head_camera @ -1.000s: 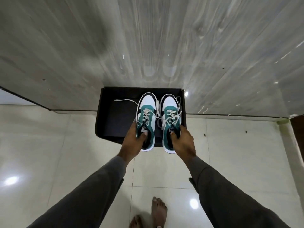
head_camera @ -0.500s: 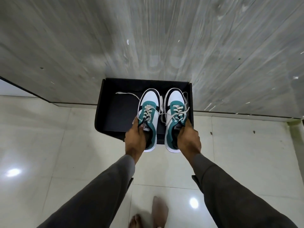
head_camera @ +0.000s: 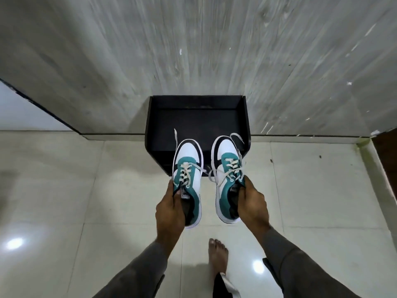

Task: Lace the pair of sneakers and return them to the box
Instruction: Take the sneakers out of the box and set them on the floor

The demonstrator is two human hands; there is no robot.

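Note:
Two white, teal and black sneakers with cream laces hang in the air in front of me. My left hand (head_camera: 169, 208) grips the left sneaker (head_camera: 188, 168) at its collar, thumb inside the opening. My right hand (head_camera: 252, 203) holds the right sneaker (head_camera: 226, 166) the same way. Both toes point away from me, over the near edge of the black shoe box (head_camera: 193, 121). The box stands open on the floor against the wall, and nothing shows inside it. Loose lace ends trail from both shoes.
A grey wood-grain wall (head_camera: 193, 50) rises behind the box. The floor is glossy pale tile (head_camera: 64, 190). My bare foot (head_camera: 218, 257) stands below the shoes. A dark brown edge (head_camera: 386, 160) shows at the far right.
Both shoes have come back toward me and risen out of the box, which now lies beyond them. The view has shifted, so the box appears turned and further away.

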